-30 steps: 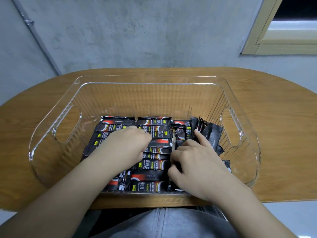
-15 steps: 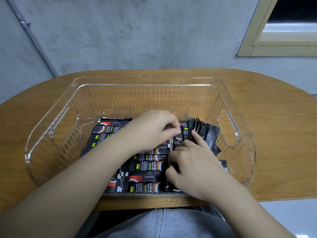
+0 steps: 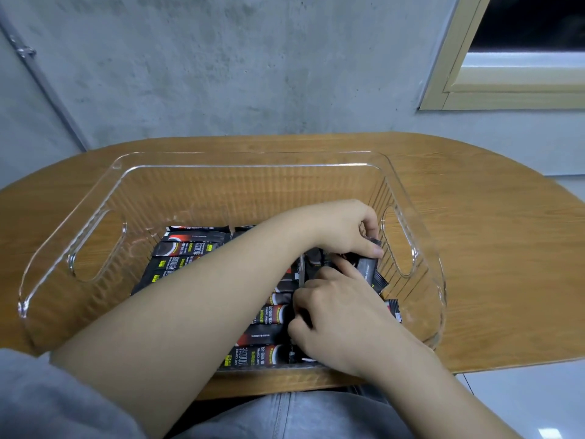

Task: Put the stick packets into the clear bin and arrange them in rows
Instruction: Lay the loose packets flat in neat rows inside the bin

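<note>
while left hand pinches stick packets, right hand steadies them.

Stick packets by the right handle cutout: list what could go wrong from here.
1. The left hand pinches the upright packets beside the bin's handle cutout; one could slip out through it.
2. The left forearm crosses over the flat rows; dragging it back may skew them.
3. The right hand hides packets beneath, so misalignment there may go unnoticed.

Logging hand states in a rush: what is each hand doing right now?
Left hand: pinching a stick packet at the right end of the clear bin.
Right hand: fingers curled among the packets; grip cannot be told.
</note>
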